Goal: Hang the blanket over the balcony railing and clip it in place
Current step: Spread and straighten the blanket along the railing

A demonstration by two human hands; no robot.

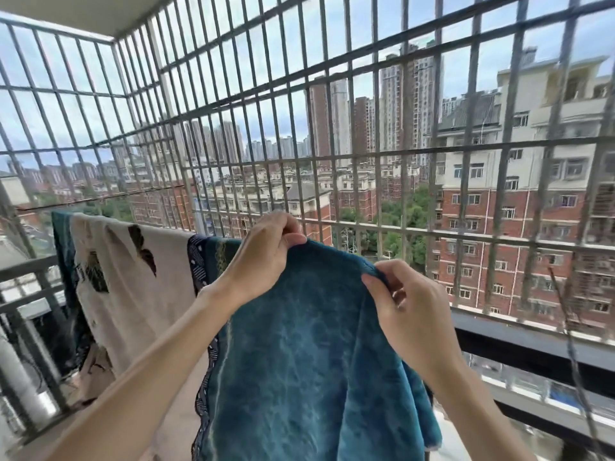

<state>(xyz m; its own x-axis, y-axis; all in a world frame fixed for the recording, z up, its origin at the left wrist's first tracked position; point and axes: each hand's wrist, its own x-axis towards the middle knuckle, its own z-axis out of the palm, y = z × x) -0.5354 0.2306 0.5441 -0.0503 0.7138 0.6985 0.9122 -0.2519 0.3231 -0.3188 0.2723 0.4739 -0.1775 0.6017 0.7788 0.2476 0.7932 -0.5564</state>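
Note:
A teal plush blanket (309, 361) hangs in front of me, its top edge lifted to about the height of the horizontal rail (499, 242) of the balcony grille. My left hand (266, 251) pinches the top edge at the left. My right hand (406, 307) pinches the same edge further right. The fabric sags between the two hands and falls down past the bottom of the view. A dark patterned trim runs down its left side. No clip is visible.
A cream blanket with dark leaf prints (133, 277) is draped over the rail to the left, touching the teal one. The metal grille (332, 128) closes the balcony on the front and left. A low railing (30, 287) stands at the left, a ledge (532, 337) at the right.

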